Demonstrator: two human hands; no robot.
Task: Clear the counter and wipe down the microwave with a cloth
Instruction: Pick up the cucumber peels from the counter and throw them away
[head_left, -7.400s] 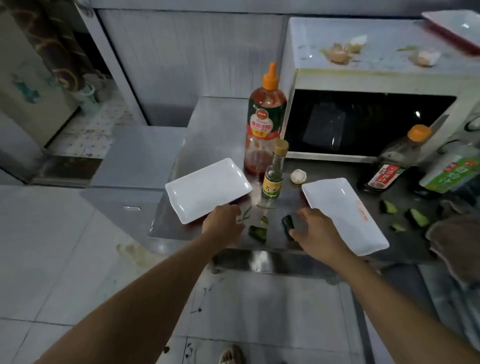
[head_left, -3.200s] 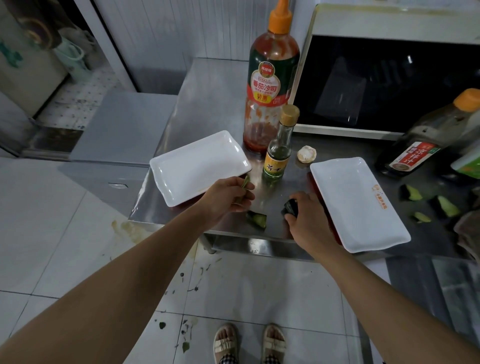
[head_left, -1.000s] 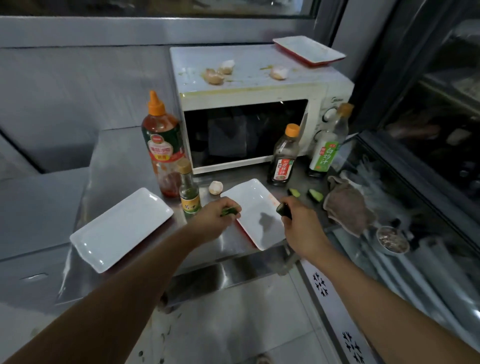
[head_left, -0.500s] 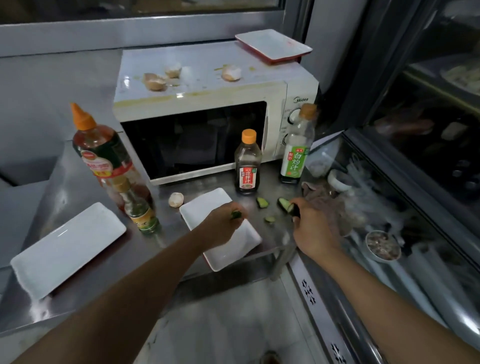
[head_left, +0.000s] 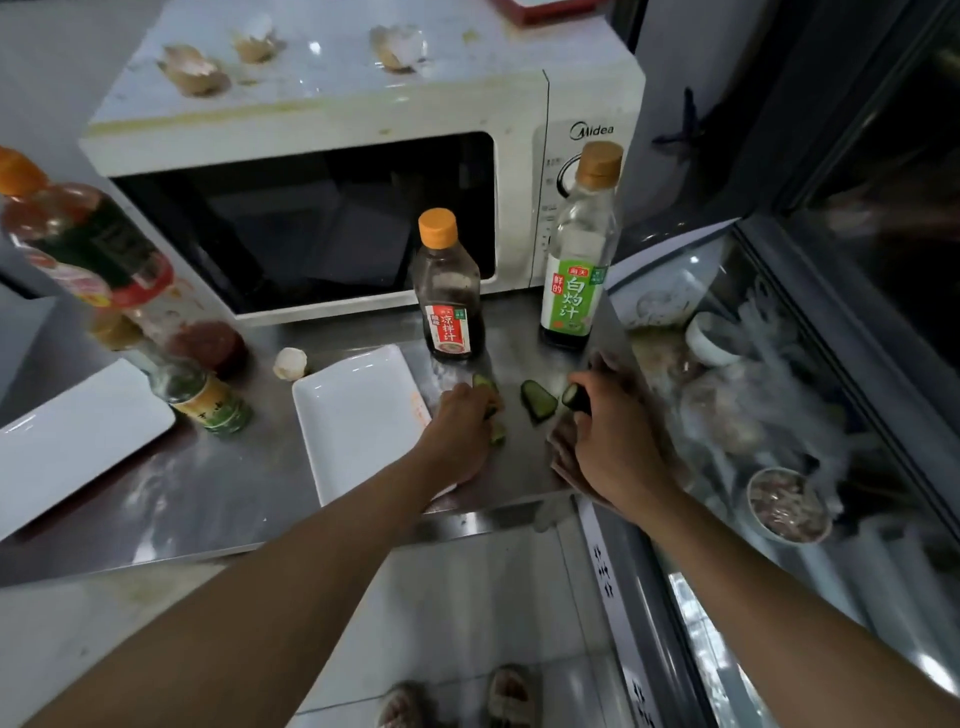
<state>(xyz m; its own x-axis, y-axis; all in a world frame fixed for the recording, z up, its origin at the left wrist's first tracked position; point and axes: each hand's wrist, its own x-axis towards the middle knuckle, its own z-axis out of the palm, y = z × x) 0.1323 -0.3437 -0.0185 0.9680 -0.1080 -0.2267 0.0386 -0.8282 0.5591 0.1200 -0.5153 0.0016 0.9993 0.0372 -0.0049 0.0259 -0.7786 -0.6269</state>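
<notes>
Steel counter (head_left: 218, 499) carries everything; white microwave (head_left: 332, 156) sits at its back edge, door shut, glass dark. Broken eggshells (head_left: 195, 70) and smears lie on the microwave's top. Two white rectangular plates: one (head_left: 67, 441) at the counter's left edge, one (head_left: 358, 421) near the front edge, middle. Large orange-capped sauce bottle (head_left: 88, 254) stands toward the back left, blurred; a small bottle with a yellow-green label (head_left: 202, 395) just in front of it. Dark sauce bottle, orange cap (head_left: 449, 291), stands before the microwave door; a clear bottle with a green label (head_left: 576, 260) stands near the counter's right edge, before the control panel. A garlic-like white lump (head_left: 290, 362) lies between the small bottle and the middle plate. A loose cucumber slice (head_left: 538, 399) lies on the steel between my hands. My left hand (head_left: 462, 431), fingers curled, holds green cucumber scraps (head_left: 491, 410) over the middle plate's right rim. My right hand (head_left: 608, 441) pinches a dark cucumber end (head_left: 575, 397) near the right edge. Cloth: cannot pick it out clearly.
</notes>
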